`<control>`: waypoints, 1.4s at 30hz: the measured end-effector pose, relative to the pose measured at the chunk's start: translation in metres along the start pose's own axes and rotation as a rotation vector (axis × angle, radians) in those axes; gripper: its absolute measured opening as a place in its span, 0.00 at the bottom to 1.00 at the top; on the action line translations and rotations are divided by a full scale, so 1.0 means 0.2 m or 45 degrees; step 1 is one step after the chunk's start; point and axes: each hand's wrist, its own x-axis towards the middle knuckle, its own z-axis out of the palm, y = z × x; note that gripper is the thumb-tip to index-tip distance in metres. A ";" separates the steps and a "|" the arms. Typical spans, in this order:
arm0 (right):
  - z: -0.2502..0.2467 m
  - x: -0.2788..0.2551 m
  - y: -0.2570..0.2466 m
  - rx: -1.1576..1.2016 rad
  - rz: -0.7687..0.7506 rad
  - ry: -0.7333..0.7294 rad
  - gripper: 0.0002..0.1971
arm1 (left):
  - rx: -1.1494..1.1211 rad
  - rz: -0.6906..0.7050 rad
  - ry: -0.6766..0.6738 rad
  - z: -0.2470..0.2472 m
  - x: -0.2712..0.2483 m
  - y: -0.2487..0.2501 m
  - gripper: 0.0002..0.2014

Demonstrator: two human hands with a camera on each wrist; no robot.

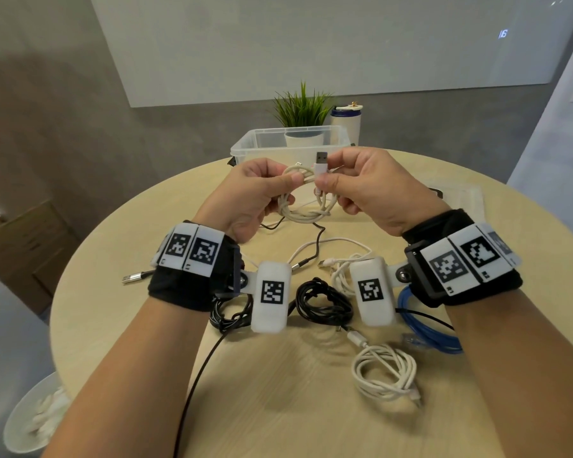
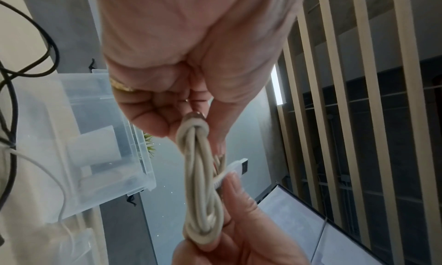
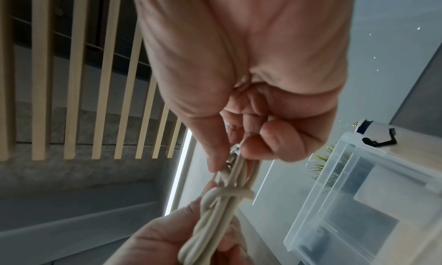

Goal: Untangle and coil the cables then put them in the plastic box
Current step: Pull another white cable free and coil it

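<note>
Beige USB cable (image 1: 303,196): left hand (image 1: 248,196) grips coil; right hand (image 1: 368,190) pinches plug end, likely securing wrap before boxing.

a little green potted plant (image 1: 302,109) and a white tumbler with a dark blue lid (image 1: 346,122) sit at the far edge of the round wooden table (image 1: 278,391), whiteboard (image 1: 311,44) on the wall behind.

Everything relative to the table (image 1: 278,408): plastic box (image 1: 245,147) at far edge, plant (image 1: 301,109) & bottle (image 1: 346,122) right behind it. Held cable (image 1: 303,206) up over the middle, other coiled cables (image 1: 325,300) on the near half.
</note>
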 end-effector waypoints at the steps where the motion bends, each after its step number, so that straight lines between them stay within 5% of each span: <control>1: 0.00 0.00 0.00 -0.003 0.000 0.006 0.12 | -0.007 -0.001 -0.007 0.00 0.00 0.00 0.07; 8: 0.02 0.01 0.00 -0.064 -0.053 -0.009 0.08 | 0.003 -0.086 -0.157 0.05 -0.02 -0.01 0.06; 10: 0.01 0.00 0.00 -0.059 -0.067 -0.066 0.09 | 0.035 -0.124 -0.193 0.06 -0.03 0.00 0.13; 19: -0.01 -0.01 0.00 0.134 -0.228 0.104 0.07 | 0.124 -0.009 0.170 0.07 -0.01 0.00 0.20; 34: 0.00 -0.03 -0.03 0.501 -0.179 -0.244 0.09 | 0.011 -0.022 0.294 0.04 0.04 -0.04 0.17; 42: 0.00 0.00 -0.06 0.825 -0.018 0.102 0.07 | -0.103 0.222 0.138 0.12 0.02 -0.03 0.18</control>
